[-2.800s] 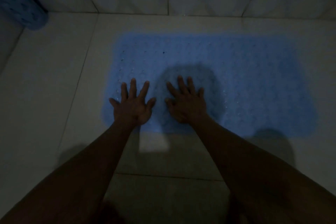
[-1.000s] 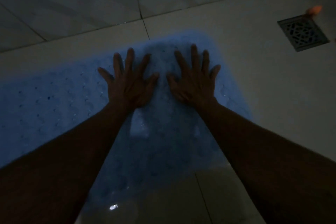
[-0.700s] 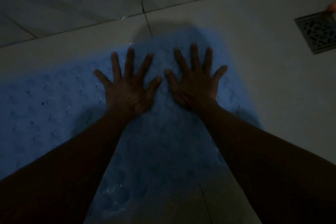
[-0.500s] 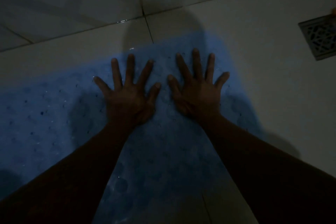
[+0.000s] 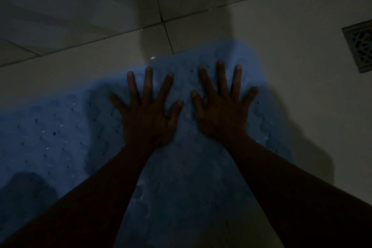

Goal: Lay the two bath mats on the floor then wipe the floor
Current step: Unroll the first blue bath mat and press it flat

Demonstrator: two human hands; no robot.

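Pressing flat with fingers spread, your left hand (image 5: 148,116) and right hand (image 5: 220,113) rest side by side on the blue bath mat (image 5: 60,137), whose long axis stretches leftward across the floor (image 5: 302,96).

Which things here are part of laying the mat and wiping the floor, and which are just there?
Part of the job:
blue bath mat, lying on the floor
left hand and right hand, both pressed flat on the mat with fingers spread
tiled floor

Just there:
floor drain grate, apart from the mat on its right
tiled wall
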